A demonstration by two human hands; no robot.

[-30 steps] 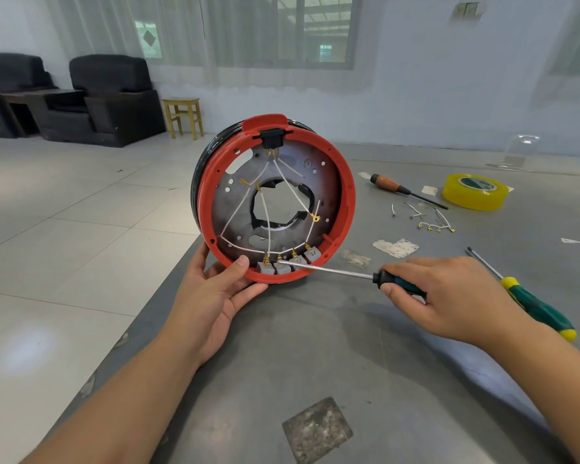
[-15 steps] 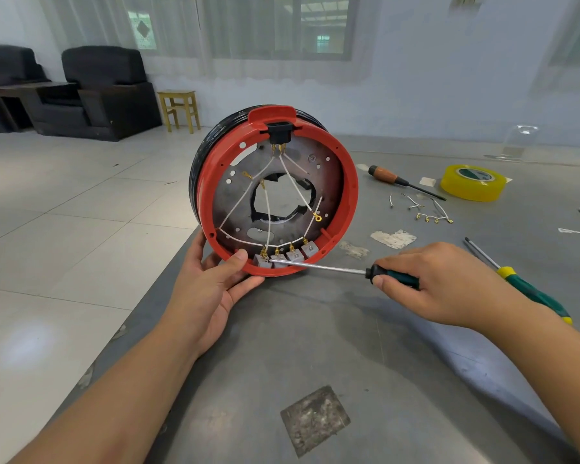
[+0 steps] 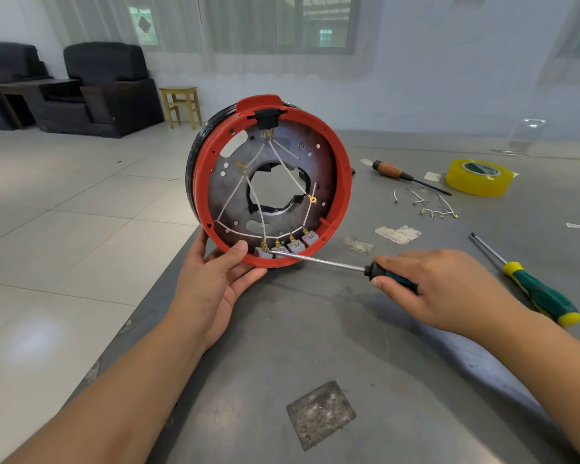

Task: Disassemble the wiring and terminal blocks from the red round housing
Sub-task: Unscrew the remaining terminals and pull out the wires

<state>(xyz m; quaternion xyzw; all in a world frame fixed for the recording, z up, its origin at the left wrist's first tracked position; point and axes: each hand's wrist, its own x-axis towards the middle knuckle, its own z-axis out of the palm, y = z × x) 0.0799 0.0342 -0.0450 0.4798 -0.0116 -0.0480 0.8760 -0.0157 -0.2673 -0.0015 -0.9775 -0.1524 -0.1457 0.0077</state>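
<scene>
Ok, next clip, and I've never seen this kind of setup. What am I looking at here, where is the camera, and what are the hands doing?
There is no machine: a person works with bare hands, filmed by a wide-angle camera on their head, looking down and forward. The left hand holds a red round housing upright on its rim on a grey table. The right hand grips a screwdriver whose tip is at the leftmost of four grey terminal blocks inside the lower rim; white wires run up from them. On the table lie a green and yellow screwdriver, a wooden-handled screwdriver, yellow tape and loose wire pieces.
</scene>
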